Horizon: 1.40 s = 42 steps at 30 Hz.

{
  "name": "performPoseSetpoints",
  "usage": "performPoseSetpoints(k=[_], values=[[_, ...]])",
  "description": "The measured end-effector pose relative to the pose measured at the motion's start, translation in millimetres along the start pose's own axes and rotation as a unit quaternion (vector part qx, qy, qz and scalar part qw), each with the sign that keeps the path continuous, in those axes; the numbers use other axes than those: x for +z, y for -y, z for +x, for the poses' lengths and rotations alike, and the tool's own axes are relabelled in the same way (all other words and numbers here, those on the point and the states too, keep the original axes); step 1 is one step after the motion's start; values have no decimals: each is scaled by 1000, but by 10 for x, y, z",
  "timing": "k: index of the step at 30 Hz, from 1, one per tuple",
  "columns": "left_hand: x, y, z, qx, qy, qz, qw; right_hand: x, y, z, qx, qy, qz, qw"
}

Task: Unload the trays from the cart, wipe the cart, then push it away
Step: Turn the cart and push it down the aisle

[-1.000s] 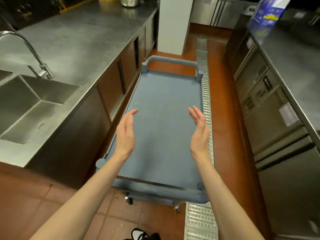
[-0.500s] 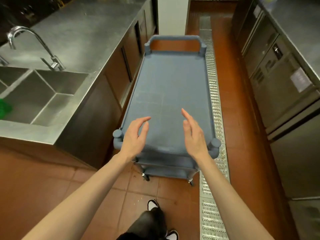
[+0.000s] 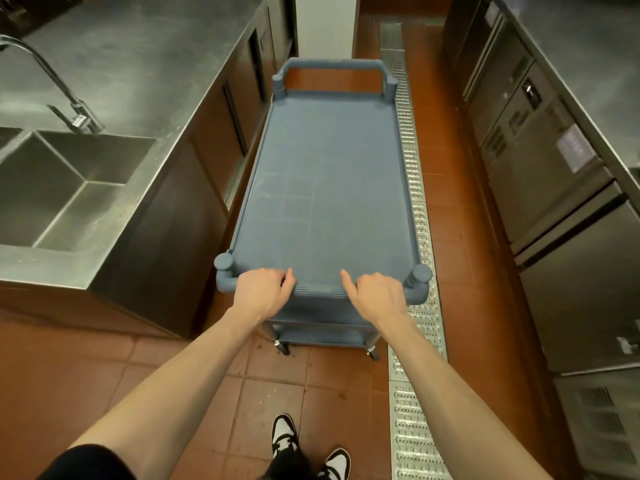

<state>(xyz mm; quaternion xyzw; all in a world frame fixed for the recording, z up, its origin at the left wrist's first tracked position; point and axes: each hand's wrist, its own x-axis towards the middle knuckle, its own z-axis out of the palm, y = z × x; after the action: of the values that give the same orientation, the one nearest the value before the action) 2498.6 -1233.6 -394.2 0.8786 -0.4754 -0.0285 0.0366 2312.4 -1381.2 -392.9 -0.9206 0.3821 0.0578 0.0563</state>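
A blue-grey plastic cart [image 3: 329, 174] stands lengthwise in the aisle, its top shelf bare, with no trays on it. My left hand [image 3: 261, 292] grips the near handle bar [image 3: 317, 291] toward its left end, fingers curled over it. My right hand [image 3: 377, 296] grips the same bar toward its right end. A second handle [image 3: 334, 65] arches over the far end. Lower shelves and caster wheels show beneath my hands.
A steel counter with a sink [image 3: 65, 188] and tap [image 3: 74, 116] runs close along the cart's left side. Steel fridge units [image 3: 554, 188] line the right. A metal floor drain grate [image 3: 414, 323] runs beside the cart's right wheels. A white pillar [image 3: 323, 26] stands beyond the far handle.
Both hands came down from hovering open above the shelf and closed on the near handle bar. The view pulled back from the cart.
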Motion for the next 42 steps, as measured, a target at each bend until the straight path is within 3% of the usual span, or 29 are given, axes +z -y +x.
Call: performPoseSetpoints(k=[5, 13, 42], values=[[20, 43, 97, 6, 18, 48, 999, 14, -5, 111, -8, -8, -13, 1000], [105, 220, 567, -16, -10, 28, 999, -67, 59, 558, -15, -13, -11, 1000], [1, 850, 3909, -15, -35, 32, 999, -630, 27, 3959, 1, -32, -4, 999]])
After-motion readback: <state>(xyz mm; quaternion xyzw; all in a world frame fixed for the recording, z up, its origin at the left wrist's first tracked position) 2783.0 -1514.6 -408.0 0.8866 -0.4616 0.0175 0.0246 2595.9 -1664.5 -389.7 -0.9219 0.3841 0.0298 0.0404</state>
